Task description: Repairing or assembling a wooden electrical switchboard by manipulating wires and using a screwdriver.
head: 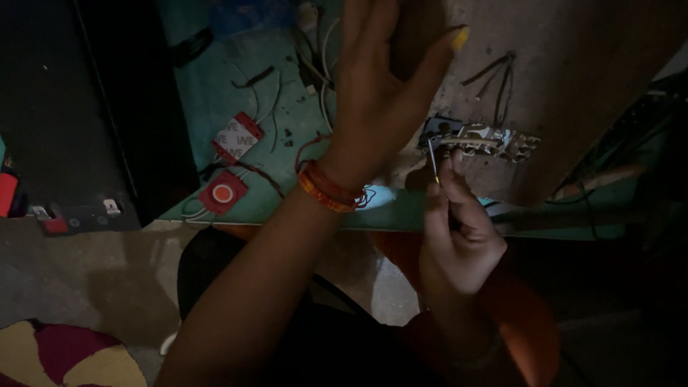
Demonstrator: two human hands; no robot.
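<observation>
My left hand (380, 79) reaches up and grips the top edge of a brown board (573, 64) that stands tilted on the workbench; orange and red thread bands circle that wrist. A small metal electrical part (479, 140) with screws and wires is fixed to the board's lower face. My right hand (459, 236) is closed around a thin screwdriver (433, 161), whose tip points up at the left end of that metal part.
A teal workbench (236, 93) carries loose white and dark wires, a red round push-button unit (223, 193) and a red-edged white tag (239, 136). A black box (79, 107) stands at left. Cables (609, 158) hang at right. Patterned cloth (64, 358) lies on the floor.
</observation>
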